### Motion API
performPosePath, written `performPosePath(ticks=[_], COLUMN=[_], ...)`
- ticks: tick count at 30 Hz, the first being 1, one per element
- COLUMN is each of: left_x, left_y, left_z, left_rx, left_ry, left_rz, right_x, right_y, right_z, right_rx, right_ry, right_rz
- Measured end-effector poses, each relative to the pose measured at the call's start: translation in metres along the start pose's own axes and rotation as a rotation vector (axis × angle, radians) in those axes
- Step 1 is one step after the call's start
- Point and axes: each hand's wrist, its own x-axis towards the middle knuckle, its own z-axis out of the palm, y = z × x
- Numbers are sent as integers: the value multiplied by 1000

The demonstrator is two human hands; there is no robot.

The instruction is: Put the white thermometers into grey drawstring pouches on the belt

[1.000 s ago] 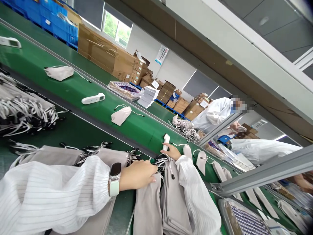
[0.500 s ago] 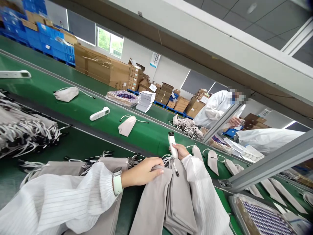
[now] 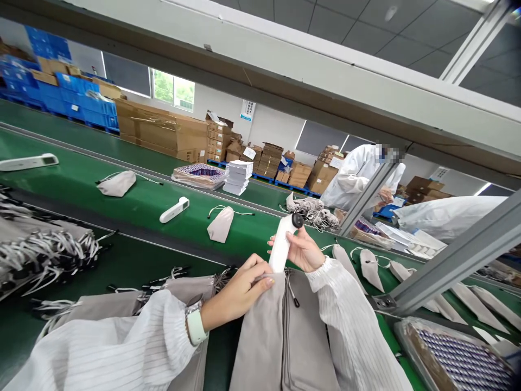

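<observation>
- The left hand (image 3: 238, 288) pinches the mouth of a pouch (image 3: 260, 331) between thumb and fingers.
- The right hand (image 3: 307, 250) grips a white device (image 3: 280, 244), its dark round end up and its lower end right at the pouch mouth.
- The device is tilted over the near edge of the belt (image 3: 248, 239); the pouch lies just left of a pouch stack (image 3: 307, 331).
- If the mouth sags shut under the left fingers, the device could catch on the cloth or slide down outside it.
- A loose right grip could drop the device — its casing looks smooth — onto the stack or the belt.
- The cord (image 3: 293, 293) hanging just right of the mouth might snag on the device or get trapped.
- A careless pull on the pouch could drag the stack askew.
- Whether the device's lower end is inside the mouth or only behind it, I cannot tell.
- Some right fingers are hidden behind the device; the pouch's near end is cut off below.
- Far right, a post (image 3: 451, 260) crosses the view — it covers part of a co-worker (image 3: 350, 174).
- The tray (image 3: 407, 331) at near right is cut off too.
</observation>
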Motion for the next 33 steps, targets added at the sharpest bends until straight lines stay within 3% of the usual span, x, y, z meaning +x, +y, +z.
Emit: performPosePath(ticks=[2,6,8,9,11,13,14,15,16,17,21,23,24,26,29,33], left_x=[2,8,10,11,11,8,7,5,3,1,-5,-7,-9,-11,-13,-17], left_y=[-1,-6,-6,-5,2,16,25,34,43,51,68,67,66,63,61,55], left_z=[-1,-7,-13,-17,-25,-34,-37,-40,-41,-42,-36,-32,-29,-24,-12,14], left_rx=[3,61,102,130,182,153,92,5,-95,-184,-292,-235,-184,-49,64,177], left_ry=[88,222,248,263,229,25,-110,-224,-287,-277,42,86,69,12,-150,-426], left_rz=[-5,-50,-75,-100,-214,-374,-432,-465,-471,-455,-295,-202,-153,-48,19,38], right_x=[-1,-3,-2,-1,4,8,10,10,9,7,-5,-6,-5,-5,-8,-7], right_y=[4,17,20,20,16,8,4,1,-1,-1,18,28,30,26,6,-18], right_z=[-1,9,14,12,1,-18,-28,-36,-40,-39,4,28,35,35,11,-22], right_rx=[-85,-363,-537,-649,-906,-1072,-1097,-1079,-1022,-934,-516,-415,-386,-388,-315,-155], right_ry=[-62,-372,-372,-263,143,598,754,830,801,672,-333,-595,-598,-431,-118,76], right_rz=[100,432,437,338,6,-288,-354,-364,-327,-260,7,-22,-54,-115,-232,-265])
